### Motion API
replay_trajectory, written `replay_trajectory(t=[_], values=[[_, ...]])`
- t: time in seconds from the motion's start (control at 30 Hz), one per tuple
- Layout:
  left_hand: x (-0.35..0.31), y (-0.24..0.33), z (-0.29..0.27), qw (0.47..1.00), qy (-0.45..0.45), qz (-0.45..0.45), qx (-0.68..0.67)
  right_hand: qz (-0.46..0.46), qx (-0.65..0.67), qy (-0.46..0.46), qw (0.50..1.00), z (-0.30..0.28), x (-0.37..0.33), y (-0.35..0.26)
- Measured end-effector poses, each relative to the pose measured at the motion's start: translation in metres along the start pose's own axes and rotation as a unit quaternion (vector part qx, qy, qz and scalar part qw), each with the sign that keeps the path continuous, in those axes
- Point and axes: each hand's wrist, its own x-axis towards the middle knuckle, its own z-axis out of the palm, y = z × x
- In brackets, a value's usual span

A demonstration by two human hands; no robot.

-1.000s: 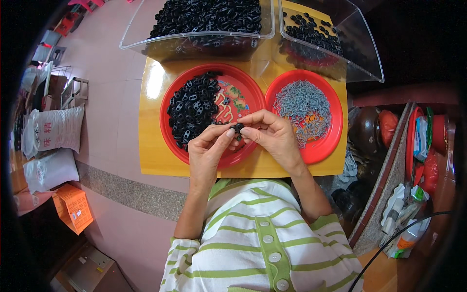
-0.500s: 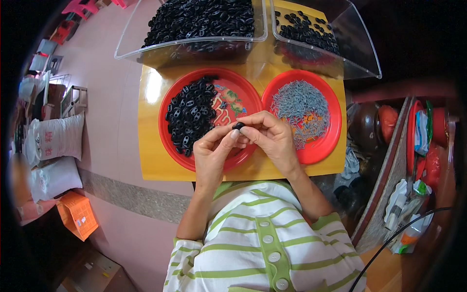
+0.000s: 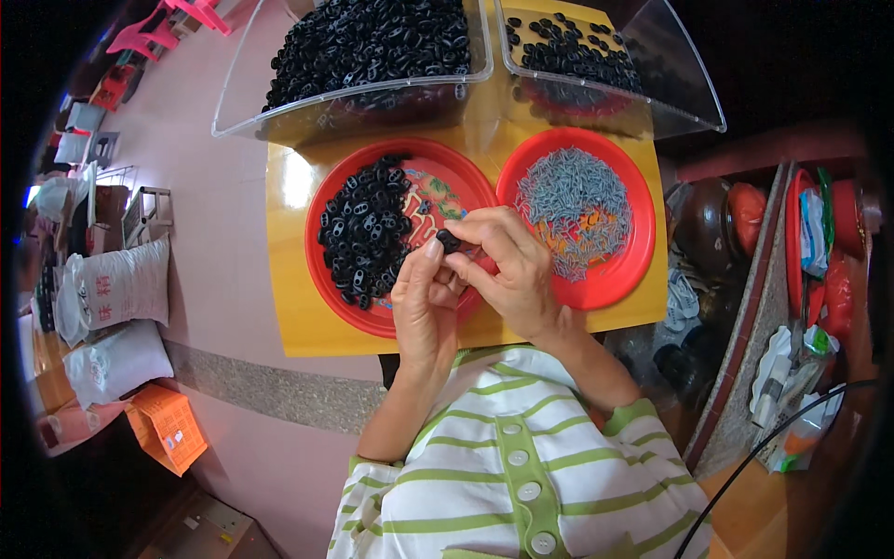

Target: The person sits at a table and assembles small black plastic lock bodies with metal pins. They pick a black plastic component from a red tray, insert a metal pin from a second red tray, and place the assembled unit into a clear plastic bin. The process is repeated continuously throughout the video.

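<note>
A small black plastic piece [image 3: 448, 242] is pinched between the fingertips of both hands, above the near right part of a round red tray [image 3: 313, 238]. My left hand [image 3: 426, 303] grips it from the left, thumb up and fingers curled. From the right, my right hand [image 3: 507, 265] closes thumb and index finger on the same piece. Whether anything is set in the piece is hidden by the fingers. Many black oval pieces with holes [image 3: 358, 228] are heaped in the tray's left half. A second red tray [image 3: 643, 228] to the right holds thin grey screw-like pins [image 3: 577, 196].
Both trays stand on a yellow table [image 3: 307, 340]. Beyond them are a clear bin heaped with black pieces [image 3: 372, 47] and another bin with fewer black pieces [image 3: 573, 56]. White sacks [image 3: 116, 284] and an orange box [image 3: 168, 429] sit at left; a black cable [image 3: 745, 470] runs at right.
The black piece and both hands have shifted slightly left. My left thumb has come up beside the piece, and my right fingers have turned over it. The whole view has tilted slightly.
</note>
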Motion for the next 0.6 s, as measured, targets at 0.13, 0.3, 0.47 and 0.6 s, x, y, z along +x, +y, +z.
replay_trajectory(t=[0.13,0.3,0.47,0.6], values=[[-0.004,0.007,0.009,0.996,-0.022,0.052,0.073,0.05,0.054,-0.029,0.997,-0.011,0.003,0.0],[0.006,0.018,-0.005,0.886,-0.166,0.252,0.353,0.104,0.142,-0.105,0.979,-0.032,0.007,-0.001],[-0.003,0.021,-0.007,0.855,-0.178,0.266,0.408,0.148,0.181,-0.175,0.956,-0.04,0.003,-0.002],[-0.008,0.01,-0.013,0.832,-0.181,0.314,0.42,0.172,0.22,-0.194,0.94,-0.038,-0.014,0.0]])
